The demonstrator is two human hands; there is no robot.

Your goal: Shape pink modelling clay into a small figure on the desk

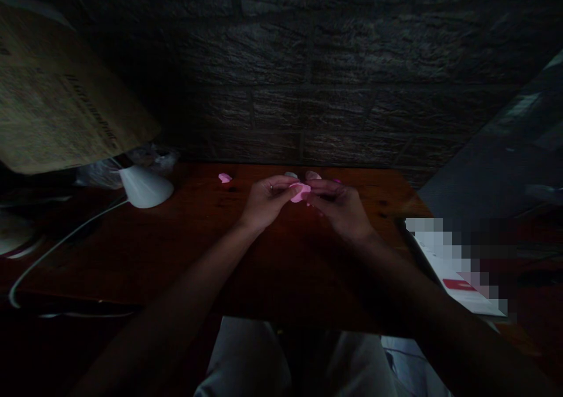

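Between my two hands is a small flattened pink piece that looks like modelling clay [300,193], held just above the wooden table. My left hand [268,200] pinches its left side with thumb and fingers; a ring shows on one finger. My right hand [341,206] grips the right side the same way. Just behind the hands lie a pale whitish lump [291,175] and a light pink lump [314,175], both partly covered. Another pink lump [224,177] rests apart, farther left. Tiny pink bits lie under my right hand.
A white cone-shaped lamp base [146,187] with a cable stands on the table [176,250] at left, below a large brown paper shade [65,98]. Crumpled clear plastic sits behind it. A dark brick wall [272,63] closes the back. White printed papers [457,280] lie along the right edge.
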